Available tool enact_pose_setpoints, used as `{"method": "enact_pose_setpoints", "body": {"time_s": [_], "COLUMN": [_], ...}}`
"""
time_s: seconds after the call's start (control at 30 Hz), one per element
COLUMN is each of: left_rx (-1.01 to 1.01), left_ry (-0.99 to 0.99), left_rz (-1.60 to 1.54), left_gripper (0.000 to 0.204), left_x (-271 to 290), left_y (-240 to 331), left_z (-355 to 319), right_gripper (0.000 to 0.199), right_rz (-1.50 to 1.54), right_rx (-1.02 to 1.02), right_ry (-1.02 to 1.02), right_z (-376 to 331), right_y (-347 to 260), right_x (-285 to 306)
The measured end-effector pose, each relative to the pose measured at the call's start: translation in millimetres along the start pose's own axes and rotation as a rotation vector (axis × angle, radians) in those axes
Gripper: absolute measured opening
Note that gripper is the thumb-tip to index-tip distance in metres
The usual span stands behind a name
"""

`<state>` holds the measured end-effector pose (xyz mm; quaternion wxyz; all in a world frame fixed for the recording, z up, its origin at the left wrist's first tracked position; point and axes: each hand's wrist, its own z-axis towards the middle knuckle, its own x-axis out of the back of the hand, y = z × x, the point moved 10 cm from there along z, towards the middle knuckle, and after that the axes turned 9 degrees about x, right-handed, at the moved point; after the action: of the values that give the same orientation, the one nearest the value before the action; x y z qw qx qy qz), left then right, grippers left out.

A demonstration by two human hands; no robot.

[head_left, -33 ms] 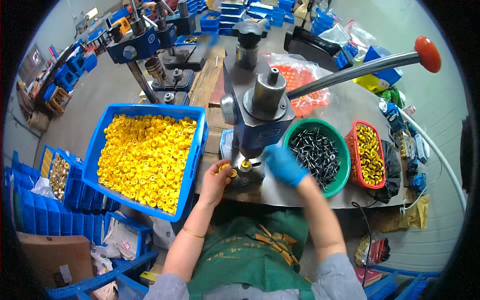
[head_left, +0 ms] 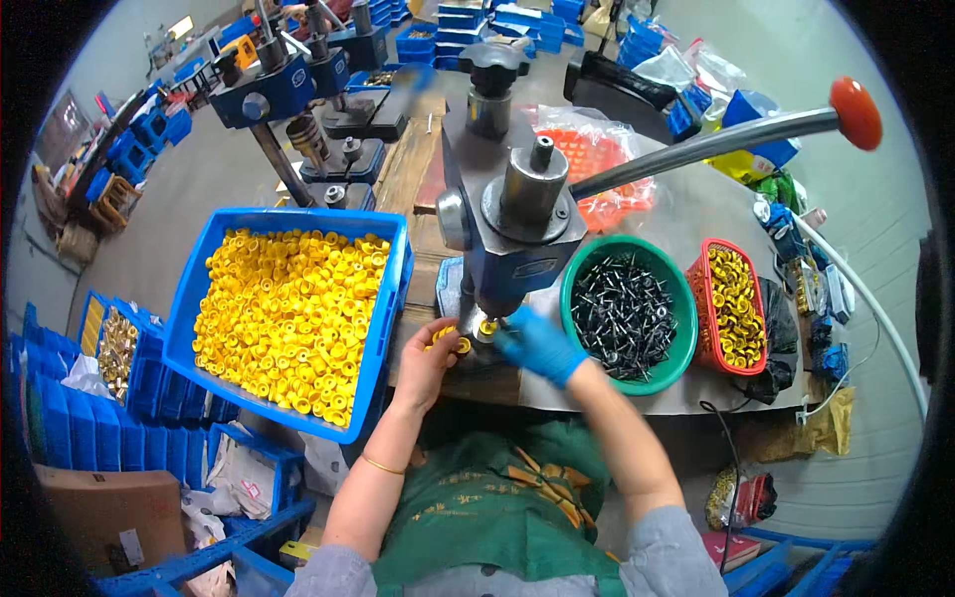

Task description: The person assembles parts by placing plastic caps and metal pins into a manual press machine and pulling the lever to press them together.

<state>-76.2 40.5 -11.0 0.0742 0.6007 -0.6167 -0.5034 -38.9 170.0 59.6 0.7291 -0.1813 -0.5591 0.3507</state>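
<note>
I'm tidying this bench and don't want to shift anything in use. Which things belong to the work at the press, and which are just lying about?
In use:
- left hand holding yellow caps
- gloved right hand at the press
- blue crate of yellow caps
- green bowl of dark screws
- red basket

Lying about:
- orange bag
- cardboard box

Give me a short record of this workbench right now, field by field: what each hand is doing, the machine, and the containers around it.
left hand: bare, holding yellow caps at the press base
right hand: blue glove, fingers at a yellow piece under the press
press: blue hand press, long lever with red knob
blue bin: left of the press, full of yellow caps
green bowl: right of the press, dark screws
red basket: beside the bowl, yellow pieces
</note>
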Motion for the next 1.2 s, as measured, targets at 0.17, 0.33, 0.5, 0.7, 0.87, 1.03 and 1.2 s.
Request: {"method": "enact_pose_setpoints", "body": {"time_s": [0.17,0.33,0.5,0.7,0.87,1.03,1.2], "left_rx": [-0.058,-0.424,-0.648,-0.698,-0.564,-0.448,-0.146], "left_ry": [0.091,0.18,0.1,0.101,0.151,0.228,0.178], "left_rz": [0.185,0.733,1.111,1.12,0.982,0.651,0.215], "left_gripper": [0.022,0.024,0.017,0.018,0.018,0.02,0.023], "left_x": [15,-8,-53,-56,-33,-3,31], "left_y": [9,35,36,40,36,50,14], "left_z": [2,-2,-1,-7,4,-6,2], "right_gripper": [0.023,0.033,0.032,0.023,0.026,0.018,0.015], "right_rz": [-0.041,-0.527,-0.697,-0.299,-0.598,-0.378,0.164], "right_rx": [-0.044,0.097,-0.328,-0.399,-0.492,-0.362,-0.268], "right_ry": [0.105,0.503,0.378,0.292,0.004,0.365,0.245], "right_z": [-2,53,72,13,-29,-34,-6], "right_y": [14,38,123,110,125,104,17], "right_x": [-23,118,177,162,112,124,48]}}
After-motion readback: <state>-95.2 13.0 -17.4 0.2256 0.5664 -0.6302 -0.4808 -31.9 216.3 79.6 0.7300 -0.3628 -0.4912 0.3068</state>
